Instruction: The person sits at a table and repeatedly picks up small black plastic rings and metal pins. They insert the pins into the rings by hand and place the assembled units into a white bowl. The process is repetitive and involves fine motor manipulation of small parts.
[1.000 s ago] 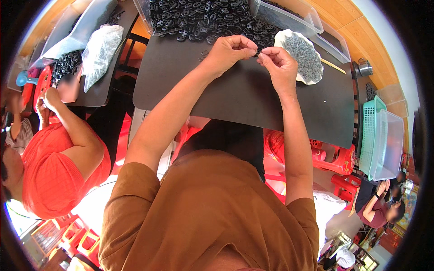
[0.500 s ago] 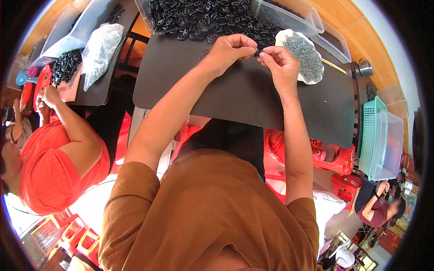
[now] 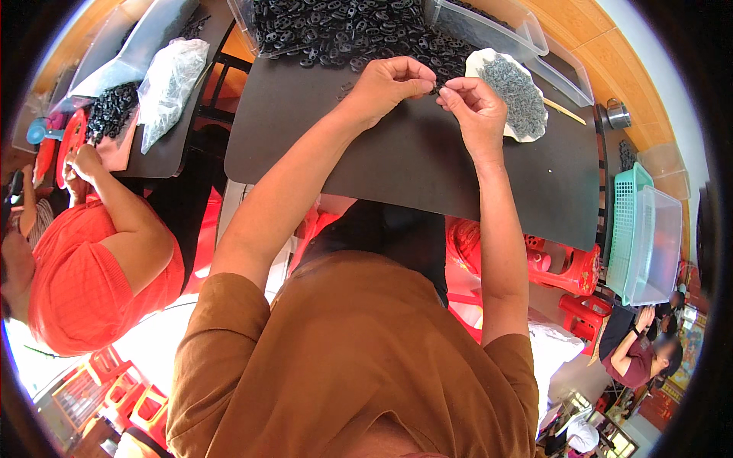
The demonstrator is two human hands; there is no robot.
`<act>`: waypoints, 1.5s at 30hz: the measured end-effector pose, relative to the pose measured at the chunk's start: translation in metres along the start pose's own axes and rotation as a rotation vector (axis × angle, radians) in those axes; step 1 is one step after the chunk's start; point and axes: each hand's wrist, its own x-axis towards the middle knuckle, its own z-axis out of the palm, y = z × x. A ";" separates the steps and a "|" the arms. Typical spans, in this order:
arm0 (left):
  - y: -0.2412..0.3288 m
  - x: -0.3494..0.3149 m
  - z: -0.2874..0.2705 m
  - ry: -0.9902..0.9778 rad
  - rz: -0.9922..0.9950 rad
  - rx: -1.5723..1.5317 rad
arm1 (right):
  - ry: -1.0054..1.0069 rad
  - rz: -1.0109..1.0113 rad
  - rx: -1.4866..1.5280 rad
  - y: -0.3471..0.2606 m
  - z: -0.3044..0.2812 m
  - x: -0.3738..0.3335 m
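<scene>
Over the dark table, my left hand (image 3: 384,90) and my right hand (image 3: 478,113) meet fingertip to fingertip, both closed in a pinch. Between them sits a small black piece (image 3: 436,88), mostly covered by the fingers, so its exact shape is hard to make out. Just beyond is a heap of black oval plastic pieces with holes (image 3: 343,30). Beside my right hand stands a pale, scallop-edged dish (image 3: 539,131) filled with small dark grey parts (image 3: 510,91). A few tiny bits (image 3: 345,88) lie on the table left of my left hand.
Clear plastic bins (image 3: 527,42) stand at the table's far side. A thin stick (image 3: 565,111) lies right of the dish. Rightward are a metal cup (image 3: 617,114) and a green basket (image 3: 628,229). A co-worker in red (image 3: 107,267) handles black pieces at the left table.
My hands stay almost in place, with only a slight shift of the fingers around the small piece. The co-worker at the left has leaned slightly.
</scene>
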 end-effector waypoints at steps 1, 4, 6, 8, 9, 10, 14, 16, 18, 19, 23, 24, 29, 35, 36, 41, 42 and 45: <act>0.000 0.000 0.000 0.004 -0.004 -0.007 | 0.003 -0.004 0.004 0.000 0.000 0.000; 0.002 -0.001 0.000 -0.007 -0.004 0.008 | -0.001 -0.010 -0.019 -0.001 0.000 0.000; 0.002 0.000 0.000 -0.013 -0.007 0.023 | 0.005 -0.008 -0.035 -0.001 -0.001 0.000; 0.001 0.000 -0.001 -0.015 -0.013 0.030 | 0.006 -0.015 -0.048 0.000 0.000 0.000; 0.001 0.000 -0.001 -0.014 -0.018 0.029 | 0.005 -0.023 -0.055 0.000 0.000 0.000; 0.001 0.000 -0.001 -0.014 -0.023 0.029 | 0.004 -0.032 -0.061 0.000 0.000 0.000; -0.001 0.000 -0.002 -0.038 -0.065 -0.042 | 0.006 -0.036 -0.061 0.001 0.000 0.000; -0.001 -0.001 -0.002 -0.064 -0.118 -0.095 | 0.019 0.003 -0.016 -0.001 0.001 0.000; -0.001 -0.001 -0.001 -0.062 -0.142 -0.118 | 0.015 0.024 0.013 -0.002 0.000 0.001; -0.001 -0.001 -0.001 -0.061 -0.154 -0.129 | 0.013 0.034 0.027 -0.003 0.000 0.001; -0.002 -0.001 -0.001 -0.064 -0.153 -0.143 | 0.007 0.036 0.029 -0.002 0.000 0.001; -0.003 -0.001 -0.001 -0.068 -0.147 -0.149 | 0.007 0.038 0.031 -0.002 0.000 0.001; -0.004 0.001 -0.002 -0.068 -0.134 -0.154 | 0.002 0.039 0.049 -0.001 -0.001 0.002; -0.003 0.001 -0.002 -0.052 -0.104 -0.099 | 0.007 0.031 0.051 -0.001 -0.001 0.002; -0.003 0.001 -0.002 -0.047 -0.095 -0.082 | 0.004 0.033 0.056 -0.001 -0.001 0.002; -0.001 0.000 0.000 -0.025 0.013 0.052 | 0.008 0.047 0.047 -0.001 -0.002 0.002; -0.001 0.000 0.001 -0.020 0.028 0.065 | 0.008 0.047 0.043 -0.001 -0.002 0.002; 0.003 -0.001 0.002 -0.004 0.057 0.139 | 0.005 0.037 0.036 -0.002 -0.001 0.002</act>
